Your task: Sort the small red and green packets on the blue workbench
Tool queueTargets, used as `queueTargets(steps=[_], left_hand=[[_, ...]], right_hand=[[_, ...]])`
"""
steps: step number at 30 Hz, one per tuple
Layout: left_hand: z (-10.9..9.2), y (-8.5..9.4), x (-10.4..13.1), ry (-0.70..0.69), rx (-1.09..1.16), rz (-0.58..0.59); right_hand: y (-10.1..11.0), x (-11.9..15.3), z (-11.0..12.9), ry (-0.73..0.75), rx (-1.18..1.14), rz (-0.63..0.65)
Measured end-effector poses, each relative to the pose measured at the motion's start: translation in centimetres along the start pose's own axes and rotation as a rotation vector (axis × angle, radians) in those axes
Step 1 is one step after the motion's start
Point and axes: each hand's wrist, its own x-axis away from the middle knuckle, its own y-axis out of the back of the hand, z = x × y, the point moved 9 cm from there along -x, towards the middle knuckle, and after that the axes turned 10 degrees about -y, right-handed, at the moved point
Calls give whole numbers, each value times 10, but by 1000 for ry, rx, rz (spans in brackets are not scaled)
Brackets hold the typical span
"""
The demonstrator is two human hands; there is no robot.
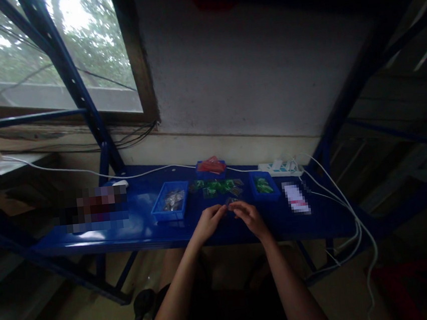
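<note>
We handled small clear packet (233, 200) behind blue metal table's (141, 232) front edge; left hand (209, 223), right hand (254, 220) half-curled, grip unclear; steady fingertips needed.

We see a dim room. Daylight enters only by the window (101, 55) at far left, too bright in its middle. It makes white glare on the left of the blue table (137, 227). The right side sinks into dark shadow; edges look stretched, small details soft.
</note>
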Motion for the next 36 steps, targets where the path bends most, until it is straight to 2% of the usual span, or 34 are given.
queueTargets(steps=[12, 23, 30, 36], left_hand=[[5, -3, 1, -40, 9, 8], [0, 0, 1, -45, 1, -14], [-3, -2, 1, -74, -28, 9], [-6, -3, 1, -72, -35, 9]], right_hand=[[-6, -1, 1, 54, 215, -14], [-6, 2, 4, 53, 185, 4], [0, -3, -7, 16, 0, -58], [-2, -8, -13, -5, 77, -33]])
